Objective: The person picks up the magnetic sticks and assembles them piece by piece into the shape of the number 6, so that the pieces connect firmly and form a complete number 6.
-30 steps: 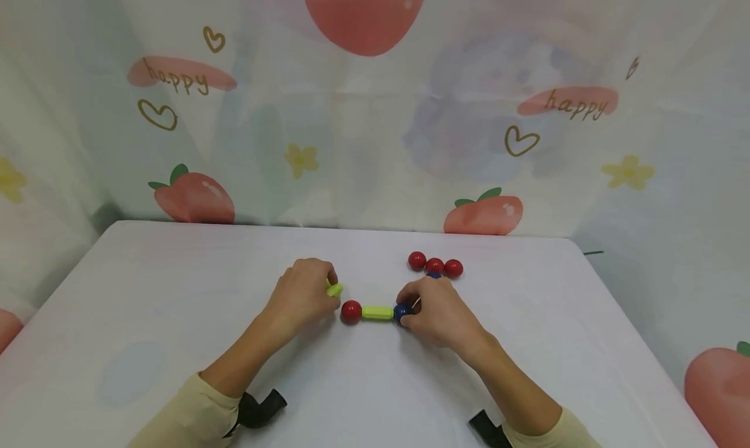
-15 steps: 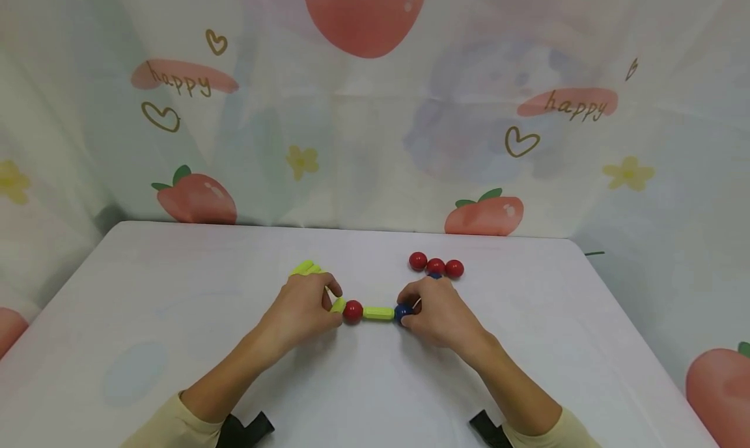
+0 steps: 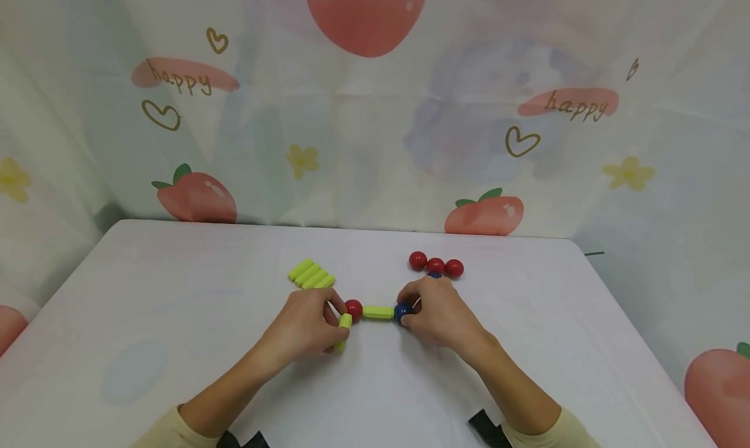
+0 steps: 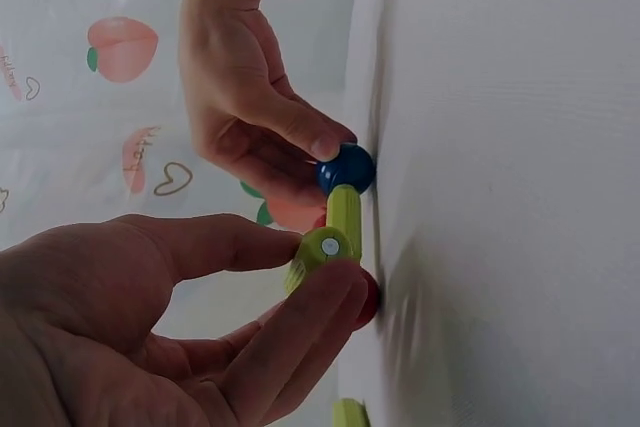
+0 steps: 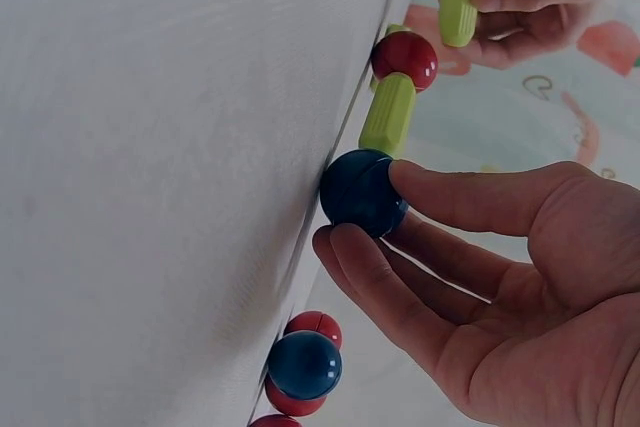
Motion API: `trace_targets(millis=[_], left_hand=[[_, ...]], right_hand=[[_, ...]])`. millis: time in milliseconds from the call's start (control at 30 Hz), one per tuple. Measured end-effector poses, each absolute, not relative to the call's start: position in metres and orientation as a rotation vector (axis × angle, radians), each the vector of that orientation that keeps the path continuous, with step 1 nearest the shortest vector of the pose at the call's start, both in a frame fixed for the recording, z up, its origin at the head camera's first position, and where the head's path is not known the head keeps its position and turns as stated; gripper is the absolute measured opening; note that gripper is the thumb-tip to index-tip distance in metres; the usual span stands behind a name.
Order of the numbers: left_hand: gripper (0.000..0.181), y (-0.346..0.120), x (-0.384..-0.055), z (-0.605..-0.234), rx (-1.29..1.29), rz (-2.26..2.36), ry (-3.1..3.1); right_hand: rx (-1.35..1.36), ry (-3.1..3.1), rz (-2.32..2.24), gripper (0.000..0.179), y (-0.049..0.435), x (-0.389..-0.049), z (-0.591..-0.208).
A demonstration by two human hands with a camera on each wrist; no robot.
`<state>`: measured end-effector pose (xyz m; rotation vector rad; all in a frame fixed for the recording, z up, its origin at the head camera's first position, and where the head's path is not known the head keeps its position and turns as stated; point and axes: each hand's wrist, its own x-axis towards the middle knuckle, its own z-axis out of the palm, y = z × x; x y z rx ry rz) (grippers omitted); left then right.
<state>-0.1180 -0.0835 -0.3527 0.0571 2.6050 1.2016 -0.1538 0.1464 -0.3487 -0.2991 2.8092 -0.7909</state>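
My left hand [image 3: 305, 324] pinches a ridged yellow-green magnetic stick [image 3: 344, 329] between thumb and fingers. A pale round disc shows in the stick's end in the left wrist view. The held stick stands tilted close in front of a red ball [image 3: 353, 310], the left end of a short row on the table. From that ball a second yellow-green stick [image 3: 378, 312] runs right to a blue ball [image 5: 362, 192]. My right hand [image 3: 441, 310] grips the blue ball with thumb and fingertips, steadying it at the tabletop.
Several yellow-green sticks [image 3: 311, 275] lie side by side behind my left hand. Three red balls [image 3: 418, 260] sit at the back right, with another blue ball [image 5: 305, 365] beside them. The white table [image 3: 193, 285] ends at a printed curtain [image 3: 363, 129].
My left hand has brought its stick from behind the red ball towards me and turned it to tilt in front of that ball. The right hand and the row stay put.
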Motion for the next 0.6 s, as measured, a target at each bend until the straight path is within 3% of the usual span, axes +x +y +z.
trace_targets(millis=[600], left_hand=[[0.028,-0.077,-0.114,-0.366,0.047,1.288,2.503]], right_hand=[[-0.304,2.811,-0.762,0.026,0.146,-0.153,-0.346]])
